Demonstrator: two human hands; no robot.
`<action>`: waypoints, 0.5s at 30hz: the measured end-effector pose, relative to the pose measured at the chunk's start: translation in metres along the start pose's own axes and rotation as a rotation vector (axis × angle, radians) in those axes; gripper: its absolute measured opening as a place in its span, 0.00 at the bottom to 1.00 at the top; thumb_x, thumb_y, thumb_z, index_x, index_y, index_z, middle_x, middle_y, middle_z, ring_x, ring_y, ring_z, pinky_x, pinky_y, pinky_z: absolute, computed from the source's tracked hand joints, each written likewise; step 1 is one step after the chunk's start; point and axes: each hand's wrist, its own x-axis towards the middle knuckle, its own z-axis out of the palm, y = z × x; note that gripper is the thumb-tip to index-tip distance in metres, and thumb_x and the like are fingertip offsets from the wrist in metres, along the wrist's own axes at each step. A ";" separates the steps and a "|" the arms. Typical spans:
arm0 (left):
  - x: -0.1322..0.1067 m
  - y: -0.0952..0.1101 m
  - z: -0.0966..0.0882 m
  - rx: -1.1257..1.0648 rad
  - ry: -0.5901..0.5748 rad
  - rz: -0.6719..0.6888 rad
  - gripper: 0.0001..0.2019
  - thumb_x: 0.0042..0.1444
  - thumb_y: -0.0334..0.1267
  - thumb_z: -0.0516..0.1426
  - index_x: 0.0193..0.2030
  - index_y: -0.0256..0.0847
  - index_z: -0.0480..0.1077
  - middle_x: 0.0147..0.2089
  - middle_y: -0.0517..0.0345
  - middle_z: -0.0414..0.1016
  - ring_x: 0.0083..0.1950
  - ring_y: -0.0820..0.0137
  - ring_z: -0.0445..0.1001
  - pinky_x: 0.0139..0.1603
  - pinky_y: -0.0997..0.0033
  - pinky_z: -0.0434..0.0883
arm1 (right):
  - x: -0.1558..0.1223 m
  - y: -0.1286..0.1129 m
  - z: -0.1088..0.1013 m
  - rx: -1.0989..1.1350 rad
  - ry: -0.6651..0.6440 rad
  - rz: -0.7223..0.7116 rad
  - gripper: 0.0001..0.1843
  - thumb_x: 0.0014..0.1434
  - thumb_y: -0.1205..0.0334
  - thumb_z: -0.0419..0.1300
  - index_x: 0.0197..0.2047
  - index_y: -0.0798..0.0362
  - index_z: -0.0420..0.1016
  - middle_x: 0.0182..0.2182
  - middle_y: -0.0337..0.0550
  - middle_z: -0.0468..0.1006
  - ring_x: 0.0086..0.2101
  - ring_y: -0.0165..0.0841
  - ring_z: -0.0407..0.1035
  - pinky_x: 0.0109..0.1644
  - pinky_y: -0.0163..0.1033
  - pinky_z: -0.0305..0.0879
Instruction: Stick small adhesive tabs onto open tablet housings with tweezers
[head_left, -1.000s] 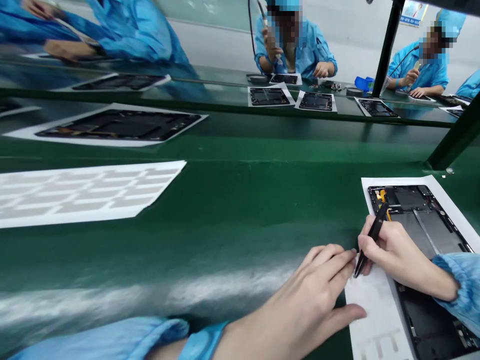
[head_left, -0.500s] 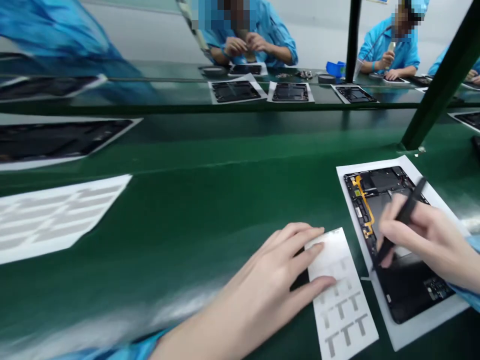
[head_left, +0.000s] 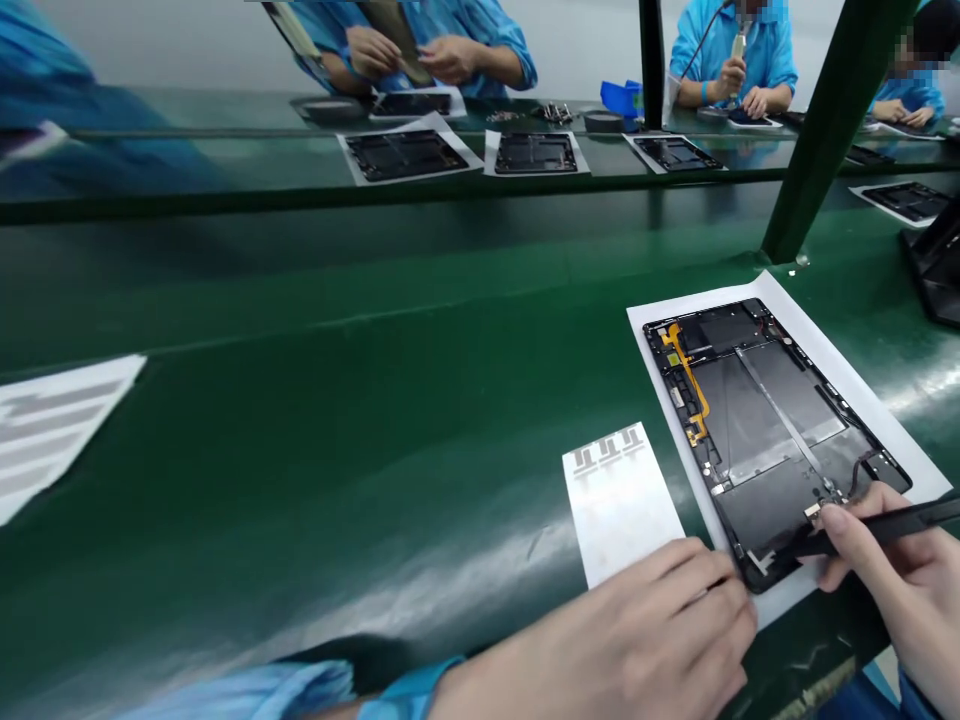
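My right hand (head_left: 900,570) pinches black tweezers (head_left: 911,520), their tips low over the near corner of an opened tablet (head_left: 780,400). A small pale grey adhesive piece (head_left: 760,562) shows at that corner, by the tips; whether they grip it I cannot tell. The tablet lies on a white sheet (head_left: 892,400), its black inside and orange flex cable (head_left: 694,385) exposed. My left hand (head_left: 652,635) is closed, fingers curled beside the same corner, fingertips hidden. It covers the near end of a white sticker card (head_left: 619,500) with grey T-shaped pieces along its far edge.
Another sticker sheet (head_left: 60,430) lies at the left. A green post (head_left: 821,140) rises behind the tablet, with a black stand (head_left: 934,265) at the right edge. Across the green bench (head_left: 375,400), co-workers in blue sit by more opened tablets (head_left: 536,153).
The view has shifted. My left hand has moved off the card's middle to its near end, with the card turned around. My right hand has brought the tweezers to the tablet's near corner.
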 end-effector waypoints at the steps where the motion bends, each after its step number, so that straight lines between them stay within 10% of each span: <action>1: 0.000 0.001 0.000 -0.007 0.009 0.010 0.19 0.70 0.29 0.43 0.40 0.31 0.75 0.35 0.51 0.77 0.40 0.65 0.75 0.45 0.67 0.74 | 0.000 0.002 -0.002 -0.001 0.002 -0.028 0.20 0.56 0.46 0.63 0.20 0.51 0.72 0.18 0.40 0.72 0.20 0.33 0.70 0.24 0.32 0.70; 10: 0.005 0.005 -0.010 0.043 0.074 -0.106 0.17 0.68 0.27 0.44 0.42 0.29 0.75 0.38 0.48 0.79 0.43 0.62 0.76 0.51 0.62 0.75 | -0.020 -0.002 0.021 0.251 0.299 0.083 0.21 0.45 0.46 0.72 0.20 0.49 0.67 0.20 0.38 0.73 0.21 0.31 0.68 0.25 0.32 0.74; 15: 0.001 0.003 -0.008 0.042 0.091 -0.126 0.14 0.68 0.28 0.47 0.42 0.32 0.75 0.39 0.49 0.80 0.46 0.64 0.77 0.56 0.64 0.73 | -0.022 0.005 0.020 0.229 0.250 0.037 0.21 0.50 0.48 0.69 0.19 0.49 0.66 0.19 0.39 0.72 0.22 0.31 0.66 0.25 0.32 0.71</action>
